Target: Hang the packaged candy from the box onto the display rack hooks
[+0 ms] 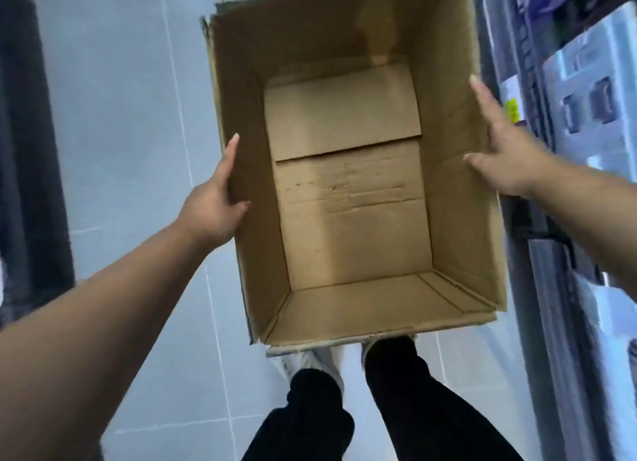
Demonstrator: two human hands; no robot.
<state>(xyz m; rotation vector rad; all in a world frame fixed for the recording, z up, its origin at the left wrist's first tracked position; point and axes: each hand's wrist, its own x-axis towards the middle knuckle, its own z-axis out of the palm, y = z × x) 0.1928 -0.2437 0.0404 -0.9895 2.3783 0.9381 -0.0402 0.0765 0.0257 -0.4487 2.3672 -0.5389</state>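
Cardboard against pale grey tile is filling most of the view. The tiled floor (120, 115) is spreading widest, showing on the left and below. Over it a brown box (351, 219) is facing the camera with its open side, and it appears to be held clear of the floor, above the person's dark-trousered legs (424, 409). Shelving (586, 122) is running along the right edge, just beside the box. Its goods are too blurred to name, and no hooks are showing clearly.

The left grip (213, 205) is clamping the left wall, thumb inside and fingers lying along the outside. The right grip (503, 157) is holding the right wall, thumb inside and forefinger lying along the rim. Its other fingers are hidden behind the wall.

No packaged candy is showing anywhere: the bottom flaps of the box are lying bare, so the hanging is probably finished or the packets are out of view.

Being empty, the box is likely weighing very little. Its walls are looking thin and worn at the edges, so they may be bending under a hard pinch. Taking both long walls near the middle, as here, seems soundest.
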